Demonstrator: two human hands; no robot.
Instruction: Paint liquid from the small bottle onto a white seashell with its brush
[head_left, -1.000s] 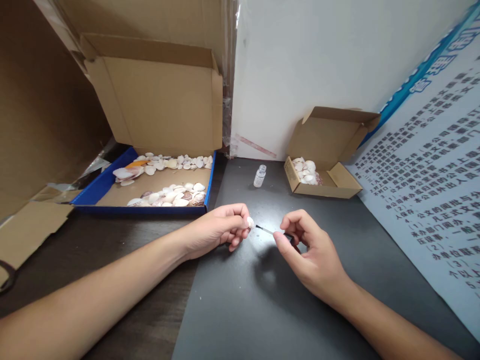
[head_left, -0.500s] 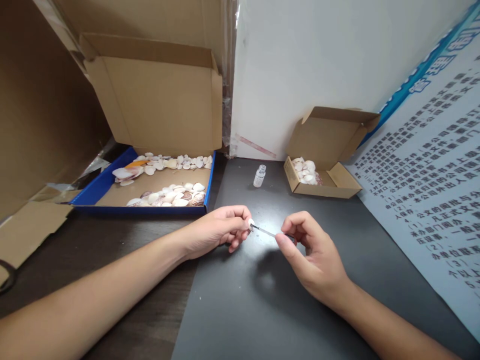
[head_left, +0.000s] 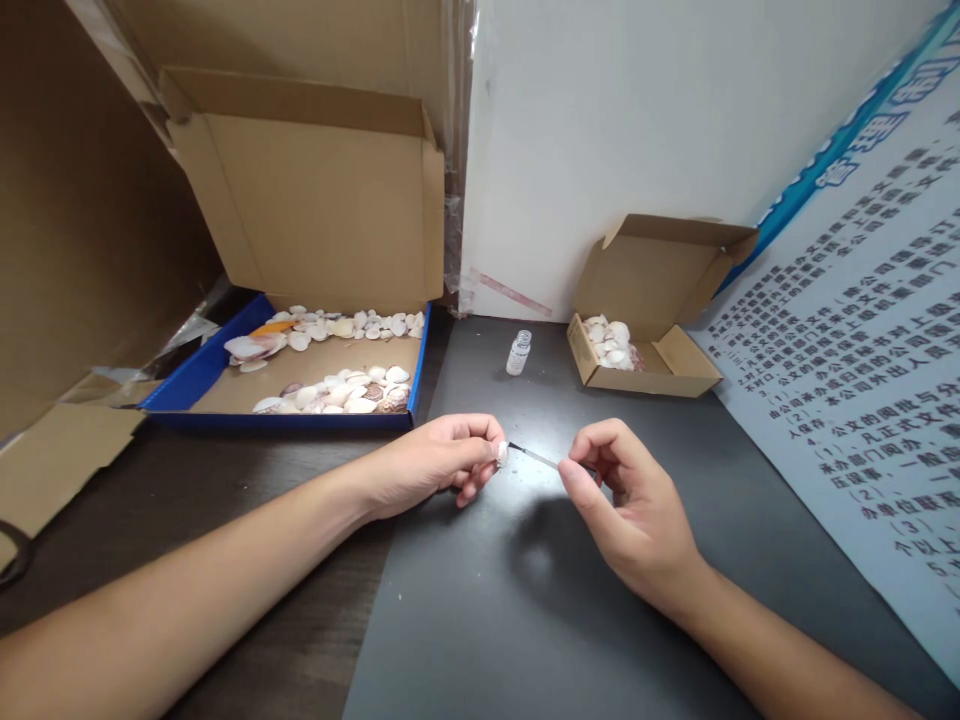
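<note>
Fingers (head_left: 486, 452) of the left hand (head_left: 435, 465) pinch a small pale shell (head_left: 502, 454) just above the dark surface (head_left: 480, 620), near its middle. Right hand (head_left: 630, 505) fingers pinch the black handle of a thin brush (head_left: 534, 457), whose tip touches the shell. Toward the far edge stand a small clear bottle (head_left: 518, 352), a small cardboard box of shells (head_left: 637, 345) at the far right, and a blue-rimmed tray of shells (head_left: 300, 375) at the far left.

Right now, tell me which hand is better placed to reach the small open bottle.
Right. The right hand pinches the thin brush and lies nearer the bottle, with bare mat between. The left hand pinches the shell.
</note>
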